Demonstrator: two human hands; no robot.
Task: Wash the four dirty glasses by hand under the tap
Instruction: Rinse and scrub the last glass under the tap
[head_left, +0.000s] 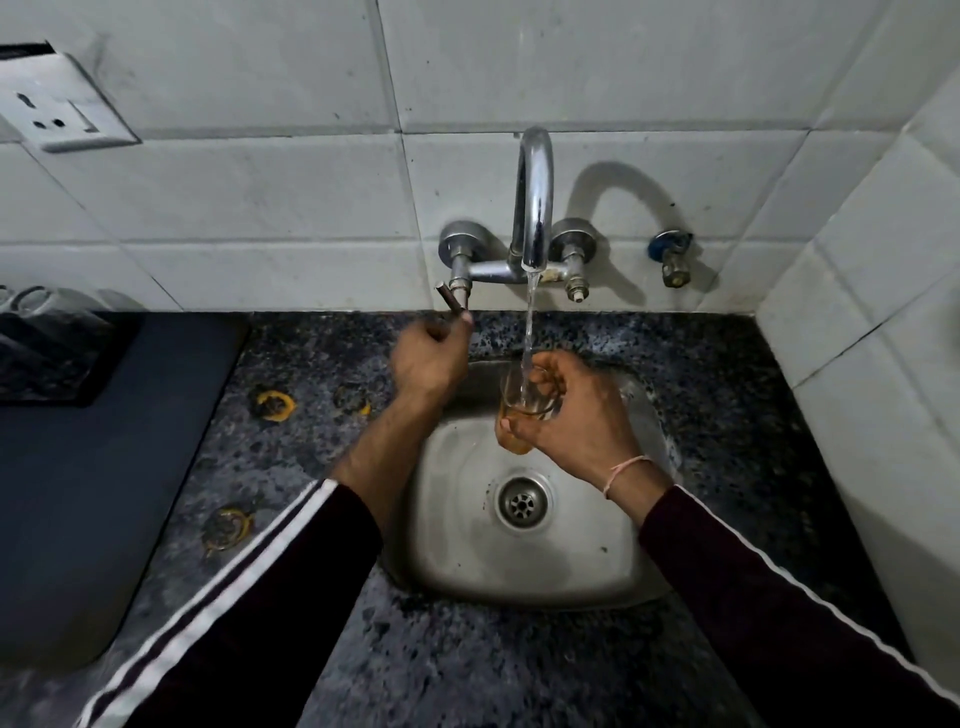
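Note:
My right hand (582, 415) grips a clear glass (517, 410) with orange residue, upright over the steel sink (452, 545). Water streams from the chrome tap (535, 208) straight into the glass. My left hand (428, 358) pinches the tap's left lever handle (451, 300) between curled fingers. Three glasses (244, 522) (272, 404) (353, 397) with orange residue stand on the speckled counter left of the sink; they look dark and blurred.
A dark mat (104, 467) covers the counter at left, with a black rack (57, 343) holding clear glassware behind it. A wall socket (57, 109) sits upper left. A small valve (674, 257) sticks out right of the tap. Tiled walls close the back and right.

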